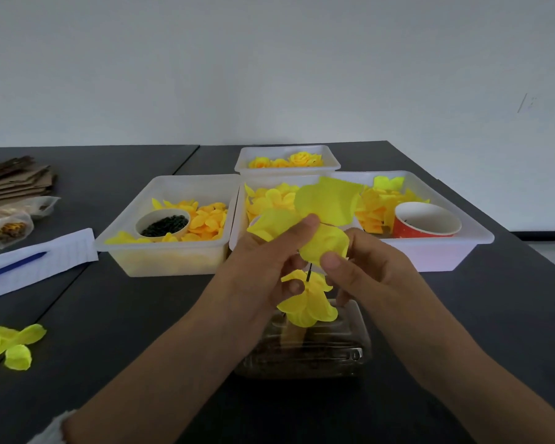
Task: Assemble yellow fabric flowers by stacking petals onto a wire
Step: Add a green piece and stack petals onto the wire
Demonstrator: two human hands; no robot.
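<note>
Yellow cloth: a big petal piece (326, 205) was up in the air, held by both hands, just above a thin dark wire (309, 273).
Left hand (263, 270): its thumb and fingers pinched the left side of the petal piece.
Right hand (370, 267): its thumb pressed on the lower petal, and its fingers curled behind it.
Wire: it stood almost straight up and poked out of a small yellow flower (308, 302) that was already on it (only a short bit of wire showed).
Which way: the wire tip was right under the petal piece, between the two thumbs, and both hands were about as near to it.
Next move, I think: the petal piece had to slide straight down along the wire.
Hole: I could not see the hole in the petal piece.
Trays: white trays (173, 251) of more petals sat behind the hands on the dark table (125, 315).
</note>
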